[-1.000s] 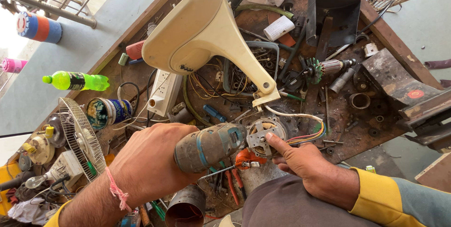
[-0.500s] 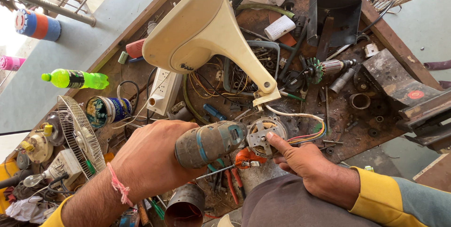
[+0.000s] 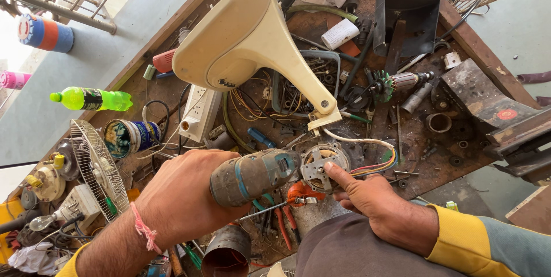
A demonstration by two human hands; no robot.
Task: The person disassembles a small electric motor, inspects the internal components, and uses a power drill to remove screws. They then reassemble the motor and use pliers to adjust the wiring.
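A person's left hand, fingers wrapped tight around a worn teal-and-grey power drill, drives it into a round metal fan motor plate that the right hand pins with pressed fingertips at the near edge of a cluttered wooden workbench; judged mid-fastening, the next move calls for holding the plate steady.

We stand in a repair workshop: a grimy wooden tabletop strewn with loose wires, a motor rotor, fan grille and scattered metal parts.

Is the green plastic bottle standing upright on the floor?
No, the green bottle lies on its side on the grey floor beside the workbench, its cap pointing left.
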